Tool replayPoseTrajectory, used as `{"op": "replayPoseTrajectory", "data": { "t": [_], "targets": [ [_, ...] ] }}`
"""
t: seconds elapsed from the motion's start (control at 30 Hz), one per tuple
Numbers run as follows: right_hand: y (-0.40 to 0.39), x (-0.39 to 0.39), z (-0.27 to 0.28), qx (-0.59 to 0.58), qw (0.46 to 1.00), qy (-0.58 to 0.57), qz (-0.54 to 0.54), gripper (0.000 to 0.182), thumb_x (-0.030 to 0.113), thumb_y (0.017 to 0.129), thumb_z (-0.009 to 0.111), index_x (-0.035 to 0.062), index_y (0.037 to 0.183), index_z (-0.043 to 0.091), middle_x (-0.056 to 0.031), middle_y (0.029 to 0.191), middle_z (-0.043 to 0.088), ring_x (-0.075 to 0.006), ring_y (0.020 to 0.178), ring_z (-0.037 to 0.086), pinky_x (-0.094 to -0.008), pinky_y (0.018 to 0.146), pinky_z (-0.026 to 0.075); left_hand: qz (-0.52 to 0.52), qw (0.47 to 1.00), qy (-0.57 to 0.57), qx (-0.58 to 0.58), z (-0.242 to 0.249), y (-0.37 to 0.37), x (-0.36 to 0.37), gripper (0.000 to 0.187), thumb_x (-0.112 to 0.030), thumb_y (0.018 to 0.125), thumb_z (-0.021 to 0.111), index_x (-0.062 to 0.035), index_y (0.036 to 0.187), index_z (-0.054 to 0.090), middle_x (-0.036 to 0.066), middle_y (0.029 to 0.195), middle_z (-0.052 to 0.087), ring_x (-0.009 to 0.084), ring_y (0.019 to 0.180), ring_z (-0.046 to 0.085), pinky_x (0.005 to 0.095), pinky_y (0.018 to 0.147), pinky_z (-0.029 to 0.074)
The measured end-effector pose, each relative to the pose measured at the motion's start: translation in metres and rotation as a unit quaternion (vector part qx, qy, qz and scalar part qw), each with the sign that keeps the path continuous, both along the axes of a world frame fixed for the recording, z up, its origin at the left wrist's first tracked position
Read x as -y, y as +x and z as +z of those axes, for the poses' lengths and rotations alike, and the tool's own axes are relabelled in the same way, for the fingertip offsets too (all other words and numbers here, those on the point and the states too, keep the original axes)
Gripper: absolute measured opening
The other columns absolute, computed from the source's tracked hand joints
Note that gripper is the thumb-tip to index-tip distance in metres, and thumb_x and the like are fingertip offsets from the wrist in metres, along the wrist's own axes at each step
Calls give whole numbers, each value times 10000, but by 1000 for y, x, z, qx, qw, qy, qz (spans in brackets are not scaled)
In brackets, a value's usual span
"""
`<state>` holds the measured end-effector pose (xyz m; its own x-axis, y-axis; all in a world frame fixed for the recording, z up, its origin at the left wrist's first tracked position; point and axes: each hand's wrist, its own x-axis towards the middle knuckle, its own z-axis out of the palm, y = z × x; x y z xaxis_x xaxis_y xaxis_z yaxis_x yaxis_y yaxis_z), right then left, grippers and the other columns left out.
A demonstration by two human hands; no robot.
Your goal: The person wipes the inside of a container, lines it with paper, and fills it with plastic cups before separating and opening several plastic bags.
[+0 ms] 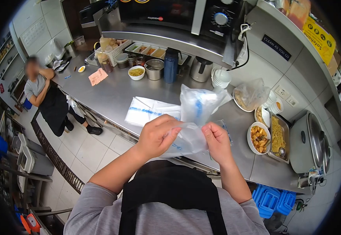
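Between my two hands is a clear plastic bag (pixel 192 138) with blue print, held in front of my apron at the counter's front edge. My left hand (pixel 156 138) pinches its left side, thumb against the film. At the other side, the closed fingers of my right hand (pixel 216 141) grip the bag's edge. Just beyond stands a whitish plastic bag (pixel 198 102) with a blue mark, its contents blurred by the film. A flat stack of white plastic bags (pixel 149 111) with a blue stripe lies beside it, partly behind my left hand.
A bowl of chunky food (pixel 259 138) and a tray of noodles (pixel 279 137) sit at the right, near a large cooker (pixel 305 143). Along the back stand a blue bottle (pixel 171 65), a metal pot (pixel 155 69) and a steel jug (pixel 201 69). A person (pixel 41 86) leans at the left.
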<state>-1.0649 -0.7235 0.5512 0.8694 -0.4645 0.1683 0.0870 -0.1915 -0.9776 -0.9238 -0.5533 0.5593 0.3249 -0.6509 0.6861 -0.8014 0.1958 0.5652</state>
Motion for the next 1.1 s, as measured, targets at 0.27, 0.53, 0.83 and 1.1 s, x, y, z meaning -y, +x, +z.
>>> {"op": "replayPoseTrajectory", "data": {
  "t": [0.27,0.53,0.83,1.1],
  "targets": [
    [-28,27,18,103,937,-320,-92,303,179,960,603,19,706,560,-89,742,621,-183,648,574,-312,619,463,-207,908,228,-285,8,-27,36,178,-126,924,620,-31,1064,676,76,934,667,164,816,611,285,745,474],
    [-42,65,11,152,932,275,181,154,186,963,602,35,950,631,-79,880,683,-187,810,647,-319,805,521,-293,882,70,-362,-8,7,32,180,-176,940,623,-21,1022,661,60,1009,659,157,922,616,281,835,476],
    [78,131,-67,119,986,116,11,190,187,955,599,50,1087,595,-34,932,645,-128,819,631,-303,686,537,-105,753,-5,-650,-12,57,106,189,-135,957,576,-32,1114,598,92,1008,682,196,877,678,342,753,571],
    [74,89,-142,-145,938,297,-102,198,188,956,505,79,1112,559,-23,728,581,-81,514,470,-238,412,288,-27,765,108,-634,-165,53,121,416,-218,942,592,-41,1312,525,89,1183,639,206,1039,633,350,850,527]
  ]
}}
